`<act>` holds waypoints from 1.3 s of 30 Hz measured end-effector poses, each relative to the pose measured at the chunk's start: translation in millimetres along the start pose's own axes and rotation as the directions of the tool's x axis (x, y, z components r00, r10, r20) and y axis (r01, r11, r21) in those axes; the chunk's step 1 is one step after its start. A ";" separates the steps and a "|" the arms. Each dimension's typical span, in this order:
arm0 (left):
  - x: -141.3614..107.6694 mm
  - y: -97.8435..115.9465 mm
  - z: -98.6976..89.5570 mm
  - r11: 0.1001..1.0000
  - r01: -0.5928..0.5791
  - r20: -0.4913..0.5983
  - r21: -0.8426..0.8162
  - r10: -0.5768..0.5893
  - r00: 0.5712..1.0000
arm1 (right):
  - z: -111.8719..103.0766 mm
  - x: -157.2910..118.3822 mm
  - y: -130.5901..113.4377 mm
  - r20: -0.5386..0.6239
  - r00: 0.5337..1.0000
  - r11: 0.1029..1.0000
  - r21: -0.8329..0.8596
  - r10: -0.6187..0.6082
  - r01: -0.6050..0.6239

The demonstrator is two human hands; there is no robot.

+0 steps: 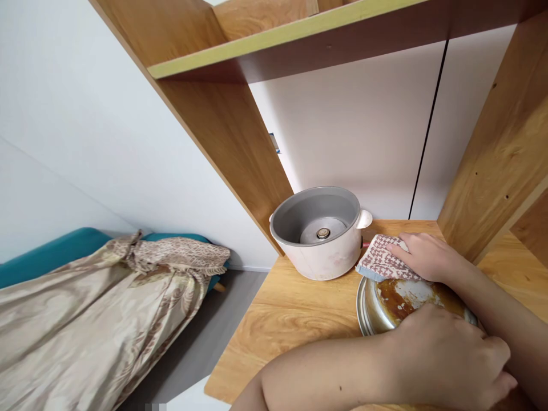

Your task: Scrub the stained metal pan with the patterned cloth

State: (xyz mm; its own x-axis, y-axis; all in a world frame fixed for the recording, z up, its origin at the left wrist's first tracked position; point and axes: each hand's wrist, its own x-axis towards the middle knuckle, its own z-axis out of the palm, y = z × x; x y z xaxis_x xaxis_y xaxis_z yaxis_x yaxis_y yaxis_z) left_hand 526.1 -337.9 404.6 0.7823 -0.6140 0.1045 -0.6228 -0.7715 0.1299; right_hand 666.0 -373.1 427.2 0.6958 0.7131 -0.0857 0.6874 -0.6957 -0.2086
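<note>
An upturned metal pot with brown stains on its bottom lies on the wooden table. My right hand presses a folded red-and-white patterned cloth against the pot's far left side, fingers closed over it. In front of the pot, my left hand is curled at its near edge and seems to grip it; its fingertips are partly hidden. A white cooker body with a grey inside stands open just behind and left of the pot, touched by neither hand.
A shelf with a yellow-green edge runs above the wooden table, between upright wooden panels. At the left, beyond the table's edge, a teal seat is draped with a beige patterned cover.
</note>
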 end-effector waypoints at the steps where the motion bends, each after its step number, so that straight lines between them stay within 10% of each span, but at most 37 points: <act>1: -0.2 -0.3 0.4 1.000 -0.004 -0.001 0.005 0.004 1.000 | -0.5 -0.6 -0.5 0.000 1.000 1.000 0.003 0.003 -0.003; 39: -1.2 0.2 7.6 0.997 -0.028 -0.096 0.068 0.034 0.995 | -4.1 -2.1 -5.6 0.020 0.997 0.996 -0.064 0.068 -0.067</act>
State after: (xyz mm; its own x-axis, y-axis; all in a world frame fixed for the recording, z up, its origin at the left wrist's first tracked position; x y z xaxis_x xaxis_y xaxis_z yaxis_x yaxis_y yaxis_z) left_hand 525.1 -338.6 397.0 0.7571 -0.6211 0.2027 -0.6426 -0.7638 0.0600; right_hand 661.5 -371.1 432.6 0.7367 0.6656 -0.1193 0.6512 -0.7459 -0.1400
